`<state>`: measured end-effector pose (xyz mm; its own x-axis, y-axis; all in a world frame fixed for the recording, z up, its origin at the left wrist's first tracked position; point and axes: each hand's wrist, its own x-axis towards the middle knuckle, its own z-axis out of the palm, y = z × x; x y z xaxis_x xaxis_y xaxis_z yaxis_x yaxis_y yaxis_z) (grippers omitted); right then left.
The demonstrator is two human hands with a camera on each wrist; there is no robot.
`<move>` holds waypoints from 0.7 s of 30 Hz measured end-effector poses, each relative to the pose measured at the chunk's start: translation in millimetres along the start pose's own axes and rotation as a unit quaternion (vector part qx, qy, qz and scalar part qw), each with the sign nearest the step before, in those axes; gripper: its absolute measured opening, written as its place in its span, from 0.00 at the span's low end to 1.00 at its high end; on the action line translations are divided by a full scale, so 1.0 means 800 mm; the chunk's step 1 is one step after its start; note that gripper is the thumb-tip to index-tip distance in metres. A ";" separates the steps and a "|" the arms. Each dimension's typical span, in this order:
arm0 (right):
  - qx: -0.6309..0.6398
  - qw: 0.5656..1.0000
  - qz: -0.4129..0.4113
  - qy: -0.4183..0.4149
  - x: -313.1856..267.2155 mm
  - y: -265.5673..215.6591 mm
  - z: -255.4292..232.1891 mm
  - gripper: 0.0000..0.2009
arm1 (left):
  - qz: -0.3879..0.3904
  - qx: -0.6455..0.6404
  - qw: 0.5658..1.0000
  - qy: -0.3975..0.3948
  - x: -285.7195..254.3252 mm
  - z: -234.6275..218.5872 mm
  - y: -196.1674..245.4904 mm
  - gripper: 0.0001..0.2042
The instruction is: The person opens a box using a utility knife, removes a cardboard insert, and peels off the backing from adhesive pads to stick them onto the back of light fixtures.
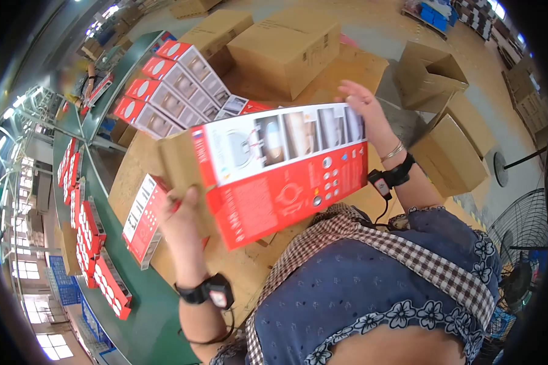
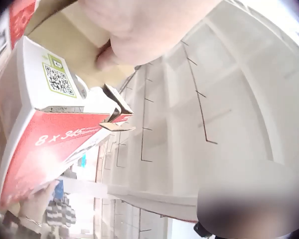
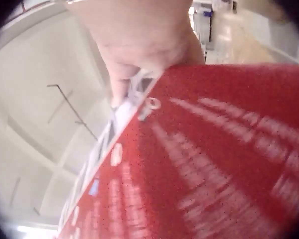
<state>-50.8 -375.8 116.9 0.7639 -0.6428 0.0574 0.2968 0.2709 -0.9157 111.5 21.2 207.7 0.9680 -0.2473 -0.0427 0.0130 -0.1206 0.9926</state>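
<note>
A long red-and-white printed carton [image 1: 286, 170] is held up in front of the person's chest, its near-left end open with a brown flap [image 1: 179, 159] sticking out. At that end the left hand [image 1: 184, 234] grips the flap; in the left wrist view, its fingers overlap the flap's bare brown inside, beside a white panel with a QR code [image 2: 59, 79]. My right hand [image 1: 371, 115] holds the far end at the upper corner. In the right wrist view, a finger of the right hand [image 3: 144, 42] reaches over the edge onto the white picture side.
Several similar cartons [image 1: 173, 91] stand in a row on the brown cardboard-covered table, and another carton [image 1: 145, 219] lies at its left. Red trays of white round parts [image 1: 91, 231] rest on the green bench [image 1: 143, 319]. Large brown boxes [image 1: 286, 48] stand behind; a fan [image 1: 520, 225] is at right.
</note>
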 end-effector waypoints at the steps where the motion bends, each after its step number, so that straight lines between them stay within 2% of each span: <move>1: -0.005 1.000 -0.001 0.005 0.005 -0.001 -0.023 0.27 | -0.032 -0.037 0.999 0.004 0.003 0.038 0.001 0.05; 3: 0.034 0.987 0.133 0.088 0.017 0.005 -0.080 0.25 | -0.063 -0.119 0.989 -0.058 0.033 0.093 -0.046 0.06; 4: 0.031 0.986 0.133 0.093 0.016 0.008 -0.099 0.25 | -0.120 -0.122 0.983 -0.072 0.048 0.120 -0.053 0.07; 6: 0.024 0.987 0.157 -0.021 0.013 0.008 -0.132 0.29 | -0.118 -0.159 0.976 -0.090 0.071 0.165 -0.086 0.07; 7: -0.019 0.994 0.108 0.013 0.007 0.008 -0.147 0.27 | -0.152 -0.163 0.970 -0.099 0.084 0.187 -0.105 0.06; 8: -0.021 0.994 0.106 0.014 0.007 0.007 -0.172 0.27 | -0.187 -0.166 0.962 -0.107 0.093 0.208 -0.116 0.06; 10: -0.075 0.996 0.044 0.025 0.007 0.003 -0.211 0.29 | -0.212 -0.191 0.953 -0.107 0.100 0.250 -0.123 0.06; 11: -0.092 0.994 0.003 0.066 0.013 -0.001 -0.223 0.30 | -0.238 -0.213 0.942 -0.107 0.099 0.268 -0.127 0.06; 12: -0.093 0.993 0.003 0.068 0.017 -0.011 -0.231 0.30 | -0.239 -0.213 0.941 -0.109 0.097 0.287 -0.126 0.06; 14: -0.011 0.993 0.020 0.118 0.022 -0.028 -0.243 0.32 | -0.260 -0.277 0.922 -0.068 0.091 0.318 -0.125 0.05; 15: -0.054 0.977 0.051 0.200 0.032 -0.030 -0.234 0.36 | -0.259 -0.271 0.926 -0.055 0.096 0.339 -0.145 0.05; 16: -0.055 0.976 0.053 0.203 0.042 -0.018 -0.240 0.36 | -0.261 -0.270 0.925 -0.056 0.096 0.355 -0.150 0.05; 17: -0.226 0.943 0.067 0.237 0.050 0.002 -0.246 0.39 | -0.298 -0.249 0.921 -0.020 0.094 0.368 -0.154 0.05; 18: -0.390 0.879 0.079 0.261 0.060 0.027 -0.252 0.42 | -0.333 -0.229 0.915 0.017 0.094 0.383 -0.159 0.05; 19: -0.413 0.862 0.057 0.288 0.062 0.058 -0.251 0.44 | -0.290 -0.241 0.926 0.029 0.105 0.407 -0.215 0.07; 20: -0.414 0.861 0.062 0.287 0.055 0.070 -0.222 0.44 | -0.295 -0.239 0.925 0.030 0.108 0.418 -0.226 0.07; 21: -0.284 0.899 0.126 0.308 0.052 0.076 -0.175 0.42 | -0.296 -0.199 0.934 0.030 0.112 0.428 -0.231 0.07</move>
<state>-81.6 -486.5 7.6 0.2511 -0.9345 -0.2521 -0.3163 0.1670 -0.9339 110.2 -307.6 -18.8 0.7742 -0.1955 -0.6020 0.6303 0.1496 0.7618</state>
